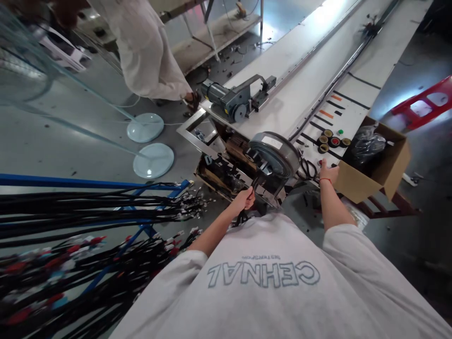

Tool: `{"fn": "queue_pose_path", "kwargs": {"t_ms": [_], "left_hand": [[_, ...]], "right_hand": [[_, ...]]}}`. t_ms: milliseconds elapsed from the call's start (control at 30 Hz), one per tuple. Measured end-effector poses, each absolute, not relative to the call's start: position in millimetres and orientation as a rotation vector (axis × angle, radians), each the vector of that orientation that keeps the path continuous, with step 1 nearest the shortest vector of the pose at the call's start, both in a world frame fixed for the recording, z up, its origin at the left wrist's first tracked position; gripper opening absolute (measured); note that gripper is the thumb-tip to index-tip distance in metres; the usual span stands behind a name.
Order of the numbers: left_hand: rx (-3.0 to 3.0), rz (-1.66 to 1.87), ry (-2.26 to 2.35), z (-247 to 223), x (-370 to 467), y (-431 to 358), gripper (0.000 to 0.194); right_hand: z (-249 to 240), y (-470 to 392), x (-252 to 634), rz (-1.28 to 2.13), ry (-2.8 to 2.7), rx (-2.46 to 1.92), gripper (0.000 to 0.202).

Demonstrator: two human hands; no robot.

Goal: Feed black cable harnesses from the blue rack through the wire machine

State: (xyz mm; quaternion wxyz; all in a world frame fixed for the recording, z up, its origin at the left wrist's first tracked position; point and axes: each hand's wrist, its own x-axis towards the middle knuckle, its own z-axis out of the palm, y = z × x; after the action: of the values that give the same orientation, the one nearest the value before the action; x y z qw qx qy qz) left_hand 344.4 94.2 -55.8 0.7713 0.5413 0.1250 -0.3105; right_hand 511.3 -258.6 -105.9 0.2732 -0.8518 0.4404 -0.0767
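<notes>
My left hand (pixel 245 198) is closed around a dark cable bundle beside a large grey wheel (pixel 273 153) at the end of the white conveyor table (pixel 271 113). On the right, my right hand (pixel 329 173), with a red string on its wrist, is at the table's near edge. Its fingers are bent near a small red button (pixel 320 163); whether they hold anything is too small to tell. Black-handled scissors (pixel 308 168) lie between the wheel and this hand. Several tape rolls (pixel 324 148) and short black and orange strips (pixel 326 114) are on the table beyond it.
An open cardboard box (pixel 395 162) with plastic bags stands at the right. A motor unit (pixel 229 100) sits across the table end. Black cable harnesses (pixel 88 207) hang on a blue rack (pixel 106 180) at left. A person in light trousers (pixel 144 52) stands beyond; a red stool (pixel 423 103) is far right.
</notes>
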Motion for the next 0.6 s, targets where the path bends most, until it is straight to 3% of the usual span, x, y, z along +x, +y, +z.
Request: {"fn": "queue_pose_path", "kwargs": {"t_ms": [367,600], "left_hand": [[1.353,-0.539,0.352,-59,337,85,0.066],[1.534,-0.418,0.362,-67,321,80,0.048]], "right_hand": [[-99,-256,510,-0.217,1.207,-2.254,0.065],[-100,-256,510,-0.193,1.196,-2.293,0.063]]}}
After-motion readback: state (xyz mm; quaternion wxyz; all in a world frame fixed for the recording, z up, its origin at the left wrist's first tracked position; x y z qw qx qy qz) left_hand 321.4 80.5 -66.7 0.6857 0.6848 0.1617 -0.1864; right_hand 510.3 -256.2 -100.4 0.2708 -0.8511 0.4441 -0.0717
